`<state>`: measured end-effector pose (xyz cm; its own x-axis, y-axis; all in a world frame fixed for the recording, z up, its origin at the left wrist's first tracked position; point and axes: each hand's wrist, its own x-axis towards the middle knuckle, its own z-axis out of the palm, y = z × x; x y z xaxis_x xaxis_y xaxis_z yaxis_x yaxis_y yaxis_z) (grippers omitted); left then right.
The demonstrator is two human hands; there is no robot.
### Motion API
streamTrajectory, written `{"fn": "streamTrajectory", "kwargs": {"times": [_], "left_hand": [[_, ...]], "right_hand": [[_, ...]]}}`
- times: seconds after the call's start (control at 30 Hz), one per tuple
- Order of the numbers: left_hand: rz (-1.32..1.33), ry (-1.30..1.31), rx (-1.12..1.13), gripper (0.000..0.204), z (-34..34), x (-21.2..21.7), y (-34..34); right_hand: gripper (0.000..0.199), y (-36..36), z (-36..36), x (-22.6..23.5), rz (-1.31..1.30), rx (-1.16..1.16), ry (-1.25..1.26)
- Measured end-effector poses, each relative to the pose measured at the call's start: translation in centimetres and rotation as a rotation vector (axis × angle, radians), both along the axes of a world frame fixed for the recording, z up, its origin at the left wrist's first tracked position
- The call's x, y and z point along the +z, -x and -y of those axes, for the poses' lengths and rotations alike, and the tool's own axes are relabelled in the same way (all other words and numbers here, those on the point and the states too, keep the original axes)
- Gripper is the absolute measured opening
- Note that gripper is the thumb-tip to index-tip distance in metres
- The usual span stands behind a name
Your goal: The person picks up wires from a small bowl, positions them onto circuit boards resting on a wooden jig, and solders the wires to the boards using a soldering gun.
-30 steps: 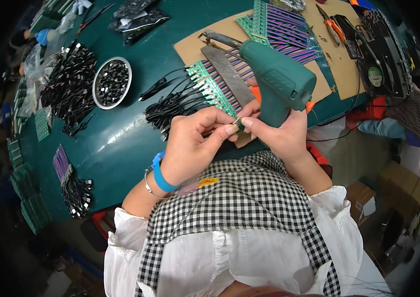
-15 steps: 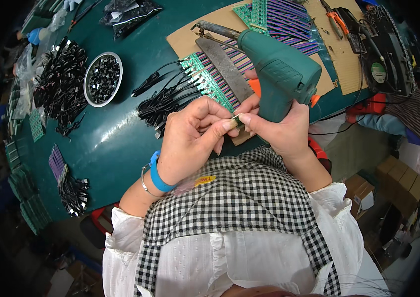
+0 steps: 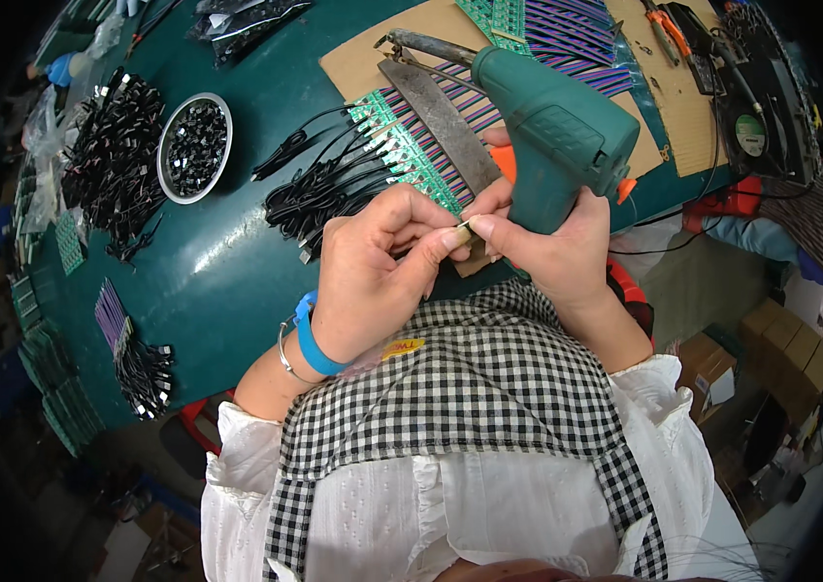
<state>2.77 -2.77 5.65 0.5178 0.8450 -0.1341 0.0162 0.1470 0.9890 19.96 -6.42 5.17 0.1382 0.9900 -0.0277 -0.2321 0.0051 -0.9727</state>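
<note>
My left hand (image 3: pixel 382 254) is closed in a pinch, its thumb and fingertips meeting those of my right hand. Between them is a small bit, mostly covered, too small to name. My right hand (image 3: pixel 552 254) also grips the handle of a teal soldering gun (image 3: pixel 567 126) with an orange trigger; its metal barrel points to the far left. Just beyond my fingertips lies a row of green circuit boards (image 3: pixel 402 150) with striped ribbon wires, pressed under a grey metal bar (image 3: pixel 441 121). Black cables (image 3: pixel 319 204) run leftward from the boards.
A metal bowl (image 3: pixel 165 160) of small black parts stands to the left, beside a heap of black cables (image 3: pixel 111 165). Cardboard (image 3: pixel 348 73) lies beneath the boards. Further right are pliers (image 3: pixel 666 41) and a black device (image 3: pixel 771 126). A wired bundle (image 3: pixel 135 359) rests at the near left.
The view has shifted slightly, so the table's things sit a little further left and up. Both hands stay together at the same spot, with the soldering gun still in the right.
</note>
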Motion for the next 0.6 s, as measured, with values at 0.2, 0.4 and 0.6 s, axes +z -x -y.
{"fn": "streamTrajectory", "kwargs": {"times": [0.2, 0.4, 0.6], "left_hand": [[0.003, 0.009, 0.027, 0.005, 0.07, -0.11, -0.08], [0.058, 0.061, 0.067, 0.005, 0.29, -0.36, -0.37], [0.064, 0.074, 0.09, 0.006, 0.45, -0.34, -0.48]], "right_hand": [[0.054, 0.13, -0.04, 0.27, 0.004, 0.014, 0.004], [0.054, 0.05, -0.02, 0.54, -0.047, 0.029, 0.047], [0.052, 0.06, -0.08, 0.49, -0.028, 0.01, 0.055]]}}
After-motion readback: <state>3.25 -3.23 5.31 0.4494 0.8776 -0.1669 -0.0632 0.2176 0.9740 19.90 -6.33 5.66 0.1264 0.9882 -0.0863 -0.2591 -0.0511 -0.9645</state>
